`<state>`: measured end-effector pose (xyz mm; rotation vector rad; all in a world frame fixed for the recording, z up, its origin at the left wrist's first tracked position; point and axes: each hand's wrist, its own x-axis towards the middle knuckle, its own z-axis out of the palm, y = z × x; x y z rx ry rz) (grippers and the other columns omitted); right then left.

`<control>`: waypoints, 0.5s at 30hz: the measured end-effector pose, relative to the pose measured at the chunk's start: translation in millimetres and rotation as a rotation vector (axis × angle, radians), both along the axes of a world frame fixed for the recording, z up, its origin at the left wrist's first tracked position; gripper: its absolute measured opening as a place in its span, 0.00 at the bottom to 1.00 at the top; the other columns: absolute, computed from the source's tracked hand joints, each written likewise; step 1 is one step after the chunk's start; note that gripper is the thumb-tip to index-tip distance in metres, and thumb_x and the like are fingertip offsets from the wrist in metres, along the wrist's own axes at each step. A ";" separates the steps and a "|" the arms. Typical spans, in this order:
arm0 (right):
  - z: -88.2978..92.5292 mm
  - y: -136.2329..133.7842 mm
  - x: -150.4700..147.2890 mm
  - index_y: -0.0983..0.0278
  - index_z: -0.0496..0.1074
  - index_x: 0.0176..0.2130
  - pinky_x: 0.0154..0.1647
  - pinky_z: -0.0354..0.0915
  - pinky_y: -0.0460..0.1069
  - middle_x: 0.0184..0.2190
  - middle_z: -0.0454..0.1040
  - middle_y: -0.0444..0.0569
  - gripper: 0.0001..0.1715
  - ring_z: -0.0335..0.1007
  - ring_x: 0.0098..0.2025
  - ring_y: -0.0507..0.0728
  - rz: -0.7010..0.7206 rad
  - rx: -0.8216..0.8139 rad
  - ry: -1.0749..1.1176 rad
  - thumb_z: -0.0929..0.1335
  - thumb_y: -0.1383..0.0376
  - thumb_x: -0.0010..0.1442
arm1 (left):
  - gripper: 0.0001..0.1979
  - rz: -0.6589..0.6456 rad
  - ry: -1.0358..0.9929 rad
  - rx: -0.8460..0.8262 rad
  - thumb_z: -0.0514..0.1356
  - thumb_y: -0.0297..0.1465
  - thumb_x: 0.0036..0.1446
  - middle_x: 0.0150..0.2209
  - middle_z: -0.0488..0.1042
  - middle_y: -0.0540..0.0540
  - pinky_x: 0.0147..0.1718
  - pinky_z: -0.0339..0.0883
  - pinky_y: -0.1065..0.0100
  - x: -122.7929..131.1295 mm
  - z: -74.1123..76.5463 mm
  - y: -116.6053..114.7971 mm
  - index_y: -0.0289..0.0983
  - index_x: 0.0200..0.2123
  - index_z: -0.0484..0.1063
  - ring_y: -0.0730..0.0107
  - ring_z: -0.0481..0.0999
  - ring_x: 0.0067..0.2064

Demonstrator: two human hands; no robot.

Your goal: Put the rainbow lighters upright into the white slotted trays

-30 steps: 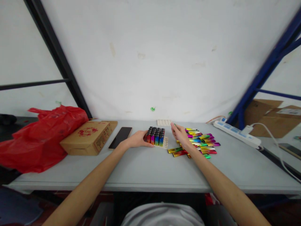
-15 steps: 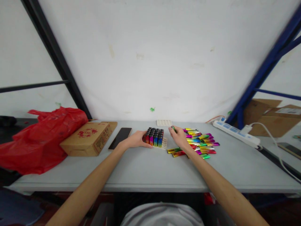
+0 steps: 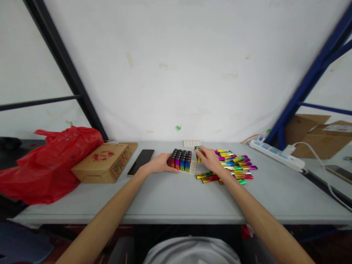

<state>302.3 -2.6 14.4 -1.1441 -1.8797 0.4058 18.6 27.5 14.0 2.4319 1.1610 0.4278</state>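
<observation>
Upright lighters (image 3: 181, 159) with black tops and shiny multicoloured bodies stand in rows in a cream tray (image 3: 193, 168). The tray's right-hand slots show bare. My left hand (image 3: 161, 163) grips the tray's left side, thumb along the front and fingers partly hidden behind the lighters. Just right of the tray, my right hand (image 3: 208, 158) pinches one green and gold lighter (image 3: 198, 154), held nearly upright above the table. Beneath and beyond that hand lies a loose pile of metallic coloured lighters (image 3: 242, 164).
A second cream tray (image 3: 191, 143) rests by the wall. Leftward are a dark phone (image 3: 141, 161), a brown carton (image 3: 100, 163) and a red plastic bag (image 3: 55, 161). A white power strip (image 3: 276, 156) with a plugged-in cable and an open cardboard box (image 3: 321, 137) are at the right.
My right hand has moved slightly left towards the tray, and the lighter in it has turned more upright. My left hand stays on the tray.
</observation>
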 end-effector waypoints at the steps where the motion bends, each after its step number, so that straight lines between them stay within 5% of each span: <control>1: -1.5 1.0 0.6 0.59 0.70 0.34 0.35 0.61 0.49 0.24 0.71 0.43 0.18 0.66 0.29 0.56 -0.003 -0.011 -0.006 0.65 0.50 0.68 | 0.37 -0.003 0.001 0.000 0.70 0.57 0.43 0.45 0.81 0.43 0.39 0.69 0.65 0.1 0.0 0.0 0.37 0.48 0.74 0.53 0.79 0.43; 6: -9.2 5.0 2.3 0.59 0.69 0.40 0.36 0.63 0.49 0.31 0.79 0.46 0.14 0.76 0.33 0.58 -0.011 -0.030 -0.024 0.65 0.52 0.69 | 0.37 -0.007 0.003 -0.005 0.70 0.57 0.43 0.46 0.81 0.43 0.39 0.69 0.64 0.4 0.2 -0.3 0.37 0.49 0.73 0.53 0.79 0.43; 15: -14.4 7.0 3.6 0.58 0.71 0.42 0.37 0.64 0.50 0.32 0.80 0.47 0.13 0.75 0.34 0.59 0.083 -0.034 -0.184 0.67 0.52 0.67 | 0.35 -0.013 0.004 -0.006 0.70 0.56 0.44 0.45 0.81 0.44 0.39 0.69 0.64 0.0 -0.4 0.9 0.38 0.49 0.73 0.53 0.80 0.43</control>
